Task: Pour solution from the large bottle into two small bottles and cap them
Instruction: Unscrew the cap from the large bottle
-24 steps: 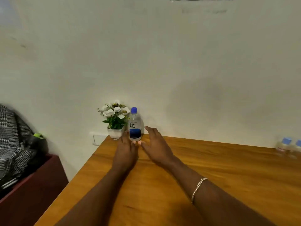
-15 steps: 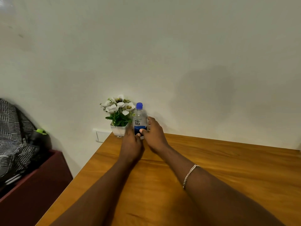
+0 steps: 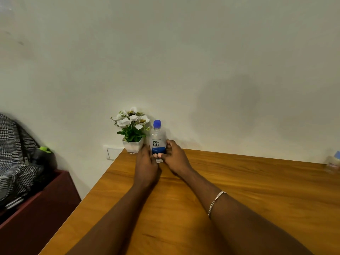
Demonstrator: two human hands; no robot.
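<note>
The large bottle (image 3: 157, 138), clear with a blue cap and a white-and-blue label, stands upright at the far left corner of the wooden table (image 3: 239, 190). My right hand (image 3: 175, 158) grips its lower part, fingers curled round the right side and thumb across the front. My left hand (image 3: 146, 164) lies against the bottle's left side at the base; its fingers are hidden behind the hand. A small bottle (image 3: 334, 162) with a blue cap shows at the table's far right edge, blurred and cut off by the frame.
A white pot of white flowers (image 3: 132, 129) stands just left of the large bottle, against the wall. Left of the table is a dark red cabinet (image 3: 40, 208) with a checked bag (image 3: 14, 153) on it. A wall socket (image 3: 112, 152) sits below the table's corner.
Both hands have closed in on the large bottle: the right hand now grips it and the left has come against its side. The view has shifted, bringing a small bottle back at the right edge.
</note>
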